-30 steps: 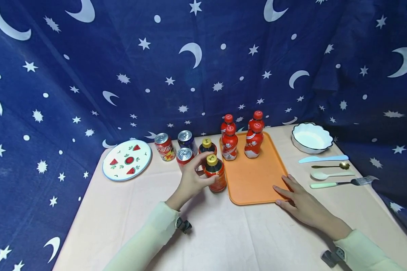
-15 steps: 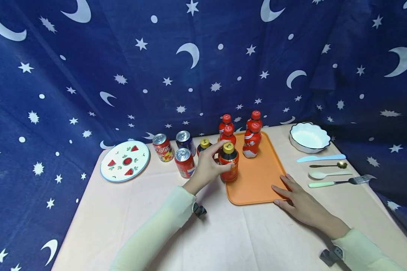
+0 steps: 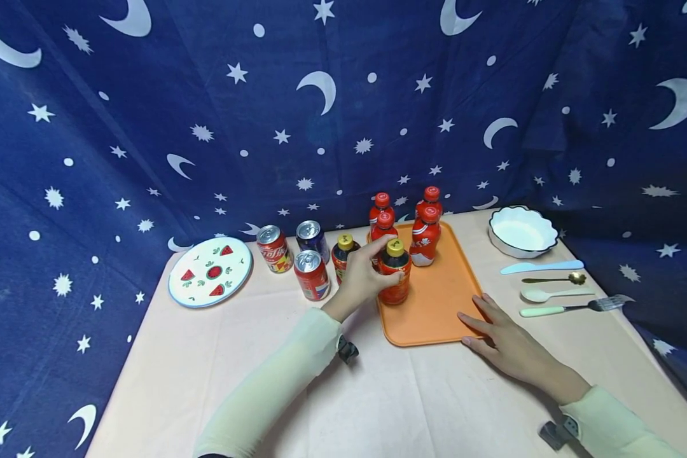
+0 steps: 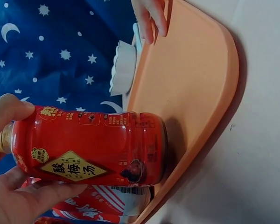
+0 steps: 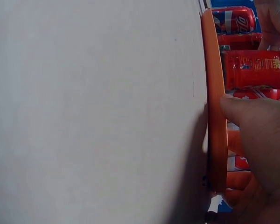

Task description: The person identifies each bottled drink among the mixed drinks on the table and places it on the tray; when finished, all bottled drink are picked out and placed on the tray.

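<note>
My left hand (image 3: 363, 275) grips a red-labelled drink bottle with a yellow cap (image 3: 395, 286), thumb on one side and fingers on the other. The bottle (image 4: 91, 147) is upright over the left part of an orange tray (image 3: 435, 312); whether its base touches the tray I cannot tell. Several red-capped bottles (image 3: 425, 238) stand on the back of the tray. A second yellow-capped bottle (image 3: 340, 259) stands left of the tray, partly behind my left hand. My right hand (image 3: 509, 343) rests on the tray's front right corner, fingers spread, thumb at the rim (image 5: 218, 140).
Left of the tray stand a red can (image 3: 312, 278), another red can (image 3: 275, 251) and a dark blue can (image 3: 313, 238). A watermelon-patterned plate (image 3: 191, 289) lies at far left. At right are a white scalloped bowl (image 3: 523, 232), a blue knife (image 3: 541, 268), two spoons and a fork (image 3: 578, 308).
My left hand has carried the yellow-capped bottle rightward from beside the tray to over its left part. My right hand has stayed at the tray's corner.
</note>
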Demonstrator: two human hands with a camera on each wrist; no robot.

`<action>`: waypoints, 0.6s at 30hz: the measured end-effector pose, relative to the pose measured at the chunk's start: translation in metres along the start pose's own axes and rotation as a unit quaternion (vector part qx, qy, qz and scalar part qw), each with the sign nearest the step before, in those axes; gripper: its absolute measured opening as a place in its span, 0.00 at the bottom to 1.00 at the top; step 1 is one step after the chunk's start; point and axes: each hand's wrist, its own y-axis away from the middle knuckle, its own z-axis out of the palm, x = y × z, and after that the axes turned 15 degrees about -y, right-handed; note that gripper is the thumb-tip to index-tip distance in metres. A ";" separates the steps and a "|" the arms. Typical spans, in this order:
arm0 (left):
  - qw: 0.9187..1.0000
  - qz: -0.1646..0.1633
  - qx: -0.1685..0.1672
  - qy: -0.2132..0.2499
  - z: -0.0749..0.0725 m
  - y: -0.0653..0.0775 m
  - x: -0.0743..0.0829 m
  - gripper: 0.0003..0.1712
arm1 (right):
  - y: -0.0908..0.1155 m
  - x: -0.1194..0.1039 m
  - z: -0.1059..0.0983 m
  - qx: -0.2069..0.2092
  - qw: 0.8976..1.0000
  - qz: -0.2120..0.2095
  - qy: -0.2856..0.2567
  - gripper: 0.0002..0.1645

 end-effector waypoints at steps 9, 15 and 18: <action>1.000 -0.024 0.006 -0.001 0.006 -0.005 -0.005 0.39 | 0.000 0.000 0.000 0.003 1.000 -0.007 -0.003 0.37; 1.000 -0.016 0.000 0.001 0.009 -0.004 -0.005 0.40 | 0.000 0.000 0.000 0.003 1.000 -0.011 -0.002 0.37; 1.000 -0.006 0.004 0.000 0.010 -0.003 -0.005 0.40 | 0.000 0.001 0.000 0.005 1.000 -0.011 -0.004 0.37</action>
